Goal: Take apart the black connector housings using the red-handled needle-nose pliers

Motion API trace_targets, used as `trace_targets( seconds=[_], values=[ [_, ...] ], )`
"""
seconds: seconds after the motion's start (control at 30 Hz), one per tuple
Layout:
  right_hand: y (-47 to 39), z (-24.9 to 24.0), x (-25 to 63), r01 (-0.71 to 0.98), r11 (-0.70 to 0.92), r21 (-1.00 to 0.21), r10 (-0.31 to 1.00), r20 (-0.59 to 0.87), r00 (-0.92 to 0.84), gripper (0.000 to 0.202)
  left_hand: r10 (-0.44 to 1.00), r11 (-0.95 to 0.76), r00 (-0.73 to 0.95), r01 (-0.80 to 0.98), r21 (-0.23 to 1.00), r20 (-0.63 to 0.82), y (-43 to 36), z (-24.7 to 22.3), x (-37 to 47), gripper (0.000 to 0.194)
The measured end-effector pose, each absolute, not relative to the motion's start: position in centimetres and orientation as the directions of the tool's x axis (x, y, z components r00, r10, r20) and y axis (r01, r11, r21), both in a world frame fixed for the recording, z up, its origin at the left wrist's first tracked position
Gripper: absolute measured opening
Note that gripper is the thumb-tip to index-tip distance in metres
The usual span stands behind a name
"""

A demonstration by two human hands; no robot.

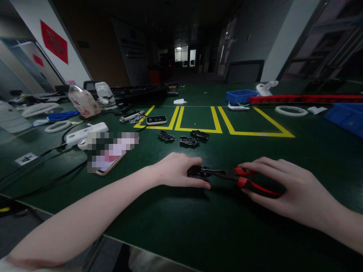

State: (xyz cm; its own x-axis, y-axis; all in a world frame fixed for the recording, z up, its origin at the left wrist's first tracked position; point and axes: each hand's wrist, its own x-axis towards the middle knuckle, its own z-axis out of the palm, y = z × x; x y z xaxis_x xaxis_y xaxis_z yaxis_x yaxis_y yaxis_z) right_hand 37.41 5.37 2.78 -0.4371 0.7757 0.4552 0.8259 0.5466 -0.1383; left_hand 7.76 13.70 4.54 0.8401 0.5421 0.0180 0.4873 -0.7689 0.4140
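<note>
My left hand (178, 170) is closed around a small black plastic part (195, 172) just above the green table. In my right hand (295, 185) are long-nose pliers (244, 177) with red and black handles. Their jaws point left and reach the right end of the black part; exactly what they grip there is too small to tell. Beyond my left hand lie three similar black parts: one at the left (166, 136), one in the middle (189, 141) and one at the right (200, 135).
Left of my hands, a phone (113, 166) lies beside a white power strip (87, 133) and cables. Yellow tape (198, 130) marks bays on the green table (159, 223), with a small black-screened device (156, 120) there. Farther right are a blue bin (241, 96) and a tape roll (291, 110).
</note>
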Motion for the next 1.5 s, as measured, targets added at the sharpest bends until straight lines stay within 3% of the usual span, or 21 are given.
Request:
trace_targets(
  seconds=[0.1, 0.57, 0.97, 1.5],
  values=[
    [5.25, 2.92, 37.30, 0.826, 0.546, -0.140, 0.778, 0.449, -0.439, 0.045, 0.536, -0.768, 0.844, 0.490, 0.412, -0.004, 13.80, 4.60, 7.70, 0.048],
    [5.52, 3.32, 36.96, 0.794, 0.414, -0.445, 0.907, 0.271, -0.322, 0.045, 0.508, -0.762, 0.861, 0.458, 0.457, -0.018, 14.08, 4.90, 7.51, 0.048],
    [5.50, 3.12, 36.91, 0.794, 0.441, -0.419, 0.892, 0.301, -0.337, 0.043, 0.504, -0.784, 0.863, 0.465, 0.412, -0.015, 14.16, 4.72, 7.61, 0.048],
    [5.91, 3.43, 36.71, 0.783, 0.434, -0.446, 0.899, 0.268, -0.345, 0.042, 0.498, -0.754, 0.867, 0.448, 0.480, -0.027, 14.55, 5.00, 7.57, 0.045]
  ],
)
